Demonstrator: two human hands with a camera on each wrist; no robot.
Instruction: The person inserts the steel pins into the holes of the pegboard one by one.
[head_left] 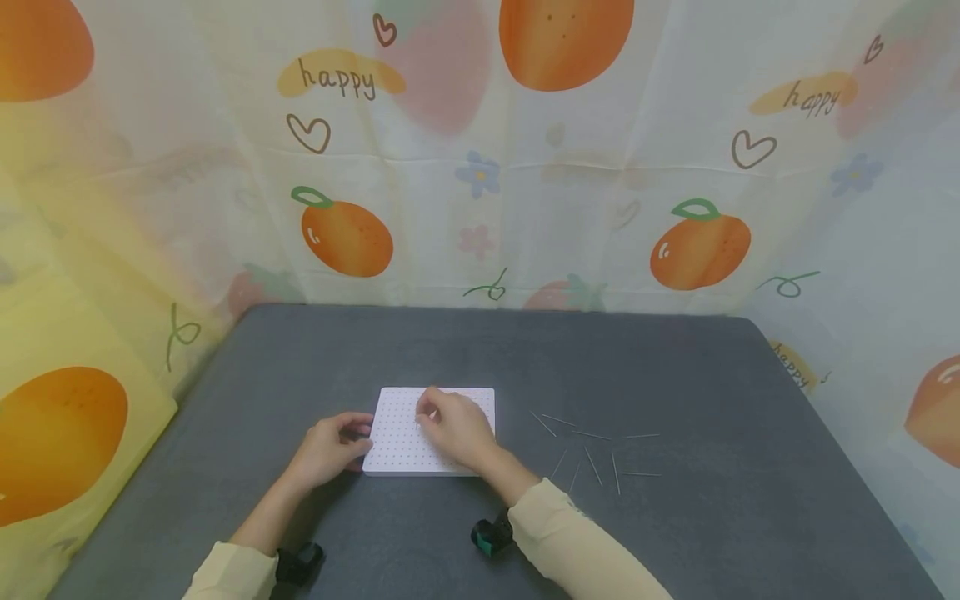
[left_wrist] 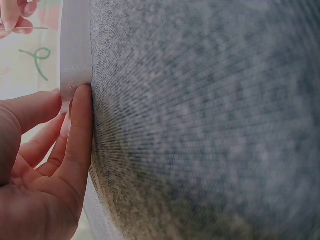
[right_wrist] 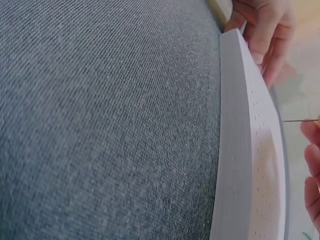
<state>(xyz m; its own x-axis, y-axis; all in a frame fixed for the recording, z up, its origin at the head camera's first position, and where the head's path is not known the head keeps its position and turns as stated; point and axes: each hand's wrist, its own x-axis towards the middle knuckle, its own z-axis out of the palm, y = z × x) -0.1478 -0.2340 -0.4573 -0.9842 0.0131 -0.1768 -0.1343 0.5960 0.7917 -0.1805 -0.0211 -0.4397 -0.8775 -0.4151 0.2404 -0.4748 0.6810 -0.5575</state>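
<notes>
A white board with rows of small holes [head_left: 397, 433] lies flat on the dark table. At its left side my left hand [head_left: 330, 446] grips the edge, with the thumb [left_wrist: 40, 107] by the top face and a finger [left_wrist: 80, 125] against the side wall. Over the middle of the board, my right hand [head_left: 457, 427] pinches a thin metal pin [right_wrist: 295, 120] between thumb and fingertips. That pin points down at the holes, its tip close above the board in the right wrist view.
To the right of the board, several thin metal pins [head_left: 617, 473] lie scattered on the grey tabletop [head_left: 735, 517]. Behind the table hangs a fruit-printed curtain [head_left: 540, 217]. Black wrist straps [head_left: 491, 533] sit at both forearms.
</notes>
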